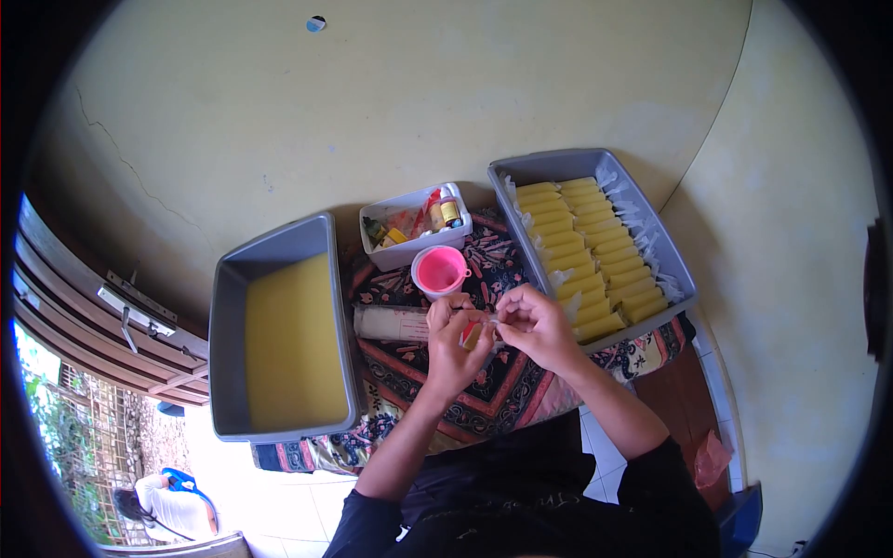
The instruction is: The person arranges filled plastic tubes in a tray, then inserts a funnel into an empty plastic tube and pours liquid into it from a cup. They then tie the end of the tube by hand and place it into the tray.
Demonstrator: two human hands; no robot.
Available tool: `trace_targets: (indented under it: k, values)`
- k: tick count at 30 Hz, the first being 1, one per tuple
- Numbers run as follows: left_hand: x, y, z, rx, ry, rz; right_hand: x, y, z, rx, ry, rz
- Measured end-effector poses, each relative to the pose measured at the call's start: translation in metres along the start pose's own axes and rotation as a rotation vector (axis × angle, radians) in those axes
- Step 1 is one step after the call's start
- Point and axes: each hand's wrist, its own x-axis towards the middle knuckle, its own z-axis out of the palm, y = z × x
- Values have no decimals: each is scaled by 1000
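My left hand [455, 342] and my right hand [534, 325] meet above the middle of the table, fingertips pinched close together. Between them is a small whitish bit, which looks like the edge of a thin clear plastic bag [494, 319]; the fingers hide most of it. Under and left of my left hand lies a white plastic packet [391, 324] with reddish print. Just beyond the hands, a pink funnel [442, 270] sits in a white container. Something red and yellow shows below the fingers, partly covered.
On the left stands a grey tub [349, 372] of yellow liquid. A second grey tub [684, 270] at right holds rows of yellow-filled plastic tubes. A white basket [400, 256] carries bottles and packets. Patterned cloth [409, 372] covers the table. A person [172, 507] is at lower left.
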Motion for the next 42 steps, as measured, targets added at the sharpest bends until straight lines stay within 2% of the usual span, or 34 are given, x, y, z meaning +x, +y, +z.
trace_targets:
  k: [1, 3, 4, 6, 10, 12, 13, 15, 18, 19, 21, 25, 28, 30, 40, 42]
  values:
    - [0, 2, -1, -1, 0, 0, 0, -2, 2, -1, 0, 0]
    - [2, 5, -3, 9, -20, 67, -1, -7, 6, -251, 50, -93]
    - [1, 4, -2, 9, -22, 66, -2, -4, 8, -250, 51, -90]
    - [0, 1, 2, -54, -29, 63, -4, 6, 13, -422, 182, -243]
    - [2, 8, 3, -28, 22, 70, -7, 10, 22, -546, 255, -300]
    - [0, 12, 4, -73, 56, -74, -7, 9, 25, -522, 259, -338]
    - [-1, 13, 4, -72, 57, -74, -7, 5, 25, -522, 259, -338]
    - [-1, 13, 5, -100, 121, -108, -8, -5, 24, -403, 163, -300]
    - [-6, 1, 5, -151, 102, -146, -7, -16, 17, -255, 61, -199]
    - [-6, -1, 5, -151, 104, -146, -5, -16, 16, -256, 58, -200]
    - [-8, -4, 4, -173, 88, -118, -3, -15, 15, -67, 44, -84]
    - [-7, 2, 4, -296, 126, -244, 4, -24, 15, -56, 1, 63]
    - [-3, 6, -1, -370, 169, -178, 9, -22, 13, -152, 4, -54]
    - [1, 5, -8, -235, 127, 75, 12, -21, 10, -334, -29, -207]
    - [8, 4, -19, -83, 177, 368, 5, -27, 25, -186, 6, -96]
    - [8, 1, -20, -116, 189, 420, 5, -27, 24, -45, -48, -5]
